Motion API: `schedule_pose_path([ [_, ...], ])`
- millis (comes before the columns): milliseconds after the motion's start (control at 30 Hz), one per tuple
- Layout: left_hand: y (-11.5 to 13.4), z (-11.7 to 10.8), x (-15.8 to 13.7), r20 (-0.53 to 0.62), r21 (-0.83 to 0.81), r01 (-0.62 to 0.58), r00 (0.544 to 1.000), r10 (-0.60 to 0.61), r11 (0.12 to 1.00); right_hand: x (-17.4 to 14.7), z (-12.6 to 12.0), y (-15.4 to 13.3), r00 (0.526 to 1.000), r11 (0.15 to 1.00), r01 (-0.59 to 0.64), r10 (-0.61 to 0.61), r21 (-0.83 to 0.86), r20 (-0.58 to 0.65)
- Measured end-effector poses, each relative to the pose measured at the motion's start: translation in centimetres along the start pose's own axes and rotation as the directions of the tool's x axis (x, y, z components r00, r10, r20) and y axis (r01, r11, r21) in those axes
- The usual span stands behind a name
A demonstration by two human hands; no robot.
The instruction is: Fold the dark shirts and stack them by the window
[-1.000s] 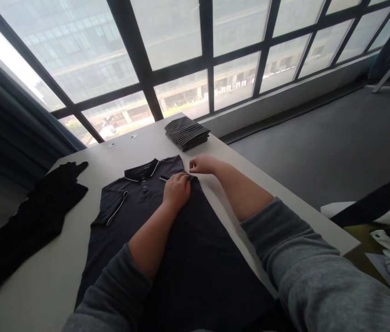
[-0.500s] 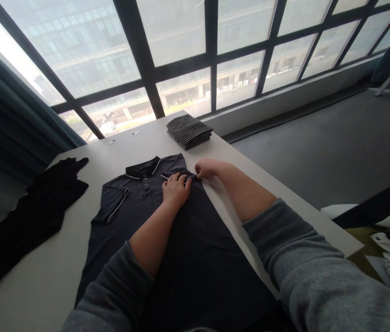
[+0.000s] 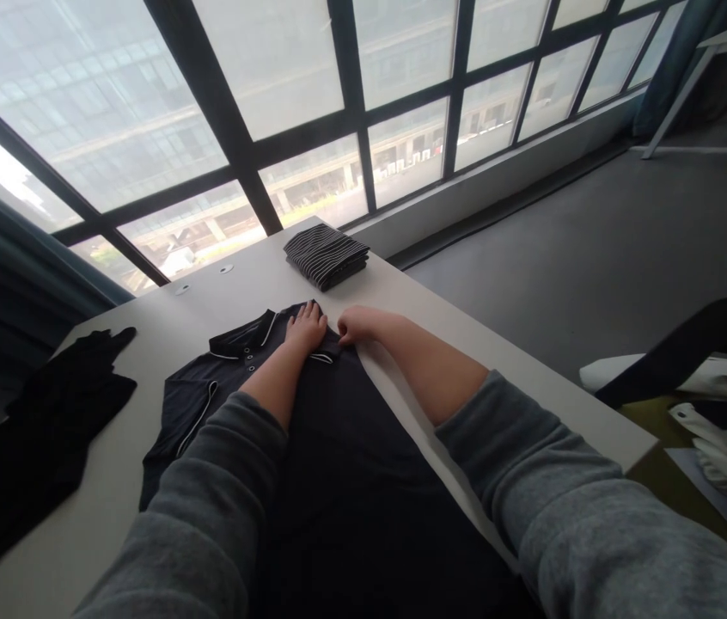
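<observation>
A dark polo shirt (image 3: 331, 456) lies front up on the white table, its collar trimmed in white and pointing away from me. The sleeve on the right is folded inward over the body, with its white-edged cuff showing below my left wrist. My left hand (image 3: 307, 328) rests flat on the shirt near that shoulder, fingers stretched out. At the shirt's right edge, my right hand (image 3: 354, 325) pinches the folded sleeve's cloth, fingers closed. The other sleeve (image 3: 192, 408) lies spread out to the left, partly behind my left forearm.
A folded striped garment (image 3: 326, 256) sits at the table's far end. Black clothing (image 3: 60, 430) lies along the left side of the white table (image 3: 454, 335). Several other pieces of cloth (image 3: 724, 447) lie beyond the right edge. Large windows (image 3: 299, 77) stand behind.
My left hand has slid up from the folded cuff toward the shoulder. My right hand keeps its pinch at the shirt's edge. The whole view has shifted slightly.
</observation>
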State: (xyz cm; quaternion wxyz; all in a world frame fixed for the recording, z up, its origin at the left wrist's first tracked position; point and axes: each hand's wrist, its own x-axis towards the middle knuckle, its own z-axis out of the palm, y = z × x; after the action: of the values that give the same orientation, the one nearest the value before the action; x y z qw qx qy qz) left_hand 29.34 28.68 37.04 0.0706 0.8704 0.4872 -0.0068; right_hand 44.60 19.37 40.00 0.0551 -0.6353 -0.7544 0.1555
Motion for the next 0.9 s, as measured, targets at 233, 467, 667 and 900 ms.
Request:
schedule_pose_path([
  [233,-0.5,0.4,1.8,-0.032,-0.005,0.033,0.999,-0.033,0.999,-0.2,-0.4,0.0,0.993,0.999,-0.043,0.041,0.018,0.111],
  [467,-0.9,-0.6,-4.0,-0.205,0.034,0.010,0.979,-0.003,0.999,-0.5,-0.7,-0.1,0.986,0.999,-0.048,0.047,-0.001,0.158],
  [667,-7.7,0.8,-20.4,-0.145,0.133,-0.159,0.973,0.178,0.978,-1.1,-0.3,-2.1,0.981,0.989,0.099,-0.116,-0.113,-0.156],
  [900,-15.9,3.5,-41.3,-0.132,0.127,-0.019,0.991,0.036,0.992,-0.9,4.7,-4.7,0.932,0.930,0.362,-0.361,-0.061,0.019],
])
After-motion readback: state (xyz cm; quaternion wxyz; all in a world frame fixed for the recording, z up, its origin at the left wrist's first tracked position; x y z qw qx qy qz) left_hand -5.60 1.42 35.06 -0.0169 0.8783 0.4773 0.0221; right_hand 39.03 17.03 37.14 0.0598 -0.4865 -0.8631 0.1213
